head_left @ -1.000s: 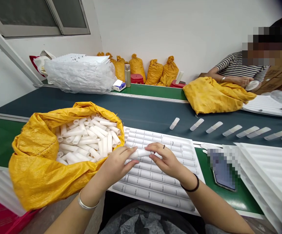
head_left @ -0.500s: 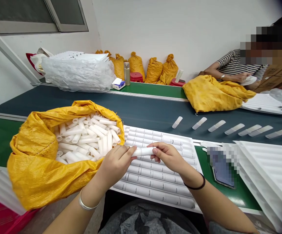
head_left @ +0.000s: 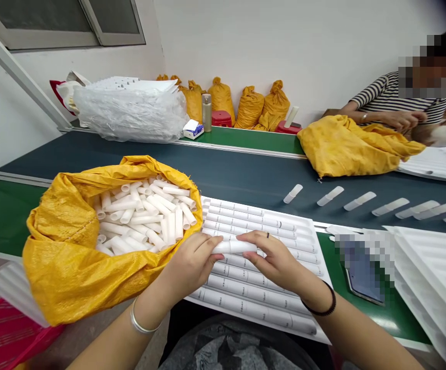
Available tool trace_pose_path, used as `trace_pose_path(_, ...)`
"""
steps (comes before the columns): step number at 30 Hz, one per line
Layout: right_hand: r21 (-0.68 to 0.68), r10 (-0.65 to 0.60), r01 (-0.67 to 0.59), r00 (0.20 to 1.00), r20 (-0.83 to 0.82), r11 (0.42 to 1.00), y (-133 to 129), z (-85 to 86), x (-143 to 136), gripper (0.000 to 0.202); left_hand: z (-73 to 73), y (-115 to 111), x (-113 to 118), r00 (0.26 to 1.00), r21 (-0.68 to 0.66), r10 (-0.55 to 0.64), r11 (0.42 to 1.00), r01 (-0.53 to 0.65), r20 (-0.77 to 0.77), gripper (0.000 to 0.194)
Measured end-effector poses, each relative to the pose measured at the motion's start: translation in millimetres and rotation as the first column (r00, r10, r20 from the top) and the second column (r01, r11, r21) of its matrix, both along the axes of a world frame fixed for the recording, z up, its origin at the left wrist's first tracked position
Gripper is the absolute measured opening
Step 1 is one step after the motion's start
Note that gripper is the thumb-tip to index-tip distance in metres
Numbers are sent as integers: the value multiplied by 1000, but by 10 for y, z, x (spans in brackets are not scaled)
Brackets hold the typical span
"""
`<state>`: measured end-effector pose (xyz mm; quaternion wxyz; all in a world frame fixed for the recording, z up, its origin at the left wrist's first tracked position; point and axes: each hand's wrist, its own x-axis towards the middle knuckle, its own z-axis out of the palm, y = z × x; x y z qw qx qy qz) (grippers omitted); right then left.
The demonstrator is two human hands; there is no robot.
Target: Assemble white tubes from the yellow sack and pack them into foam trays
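A white plastic tube with a seam round it is held level between both hands. The fingers of my left hand pinch its left end. My right hand grips the right end between thumb and fingertips. Beneath them lies a white ribbed tray, its grooves holding rows of printed white tubes. Left of the tray stands an open yellow sack heaped with loose white tubes.
Several capped translucent tubes lie along the dark belt. A phone and stacked trays are at right. Across the belt, a co-worker in a striped sleeve sits behind a yellow sack. A plastic-wrapped stack stands back left.
My right fingers have shifted, the index now reaching over the tube towards its middle. The view has swung slightly left. Capped tubes on the belt have moved rightward. The co-worker's hands have moved.
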<state>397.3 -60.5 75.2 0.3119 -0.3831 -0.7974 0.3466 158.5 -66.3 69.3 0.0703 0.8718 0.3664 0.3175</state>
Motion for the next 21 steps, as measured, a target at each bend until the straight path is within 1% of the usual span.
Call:
trace_pose_path(1, 53, 8, -8, 1000, 6, 999, -13, -12, -12, 29, -4, -21, 7, 1000, -40, -8, 999, 8, 16, 28)
trace_pose_path(3, 96, 16, -16, 1000, -2, 995, -30, -37, -45, 28, -13, -65, 11, 999, -97, -11, 995, 14, 30, 25)
trace_pose_path(5, 87, 22, -20, 1000, -22, 996, -29, -56, -82, 28, -24, -99, 0, 1000, -137, -4, 991, 7, 22, 24)
trace_pose_path(8, 48, 15, -12, 998, -57, 999, 2, -48, -125, 24, -22, -105, -33, 1000, -144, 17, 990, -13, 26, 24)
trace_pose_path(10, 54, 9, -6, 998, -64, 999, 30, -14, -141, 24, 12, -84, -55, 999, -140, 29, 990, -24, 35, 27)
trace_pose_path(12, 109, 33, -28, 998, -51, 994, 50, 31, -153, 25, 77, -61, -68, 999, -163, 48, 986, -46, 9, 33)
trace_pose_path(14, 198, 65, -55, 997, -44, 979, 59, 76, -168, 25, 155, -52, -58, 998, -245, 38, 968, -47, -42, 34)
trace_pose_path(16, 299, 71, -50, 996, -59, 953, 59, 116, -190, 21, 226, -62, -13, 999, -386, -15, 923, -6, -51, 29)
trace_pose_path(18, 386, 36, -3, 996, -78, 922, 48, 156, -216, 15, 277, -88, 66, 997, -525, -70, 849, 57, -7, 22)
trace_pose_path(19, 417, 14, 22, 996, -83, 909, 37, 178, -228, 14, 298, -103, 114, 996, -575, -89, 814, 86, 23, 21)
trace_pose_path(21, 435, -25, 61, 996, -88, 899, -3, 227, -247, 16, 343, -140, 211, 991, -626, -109, 768, 134, 79, 27)
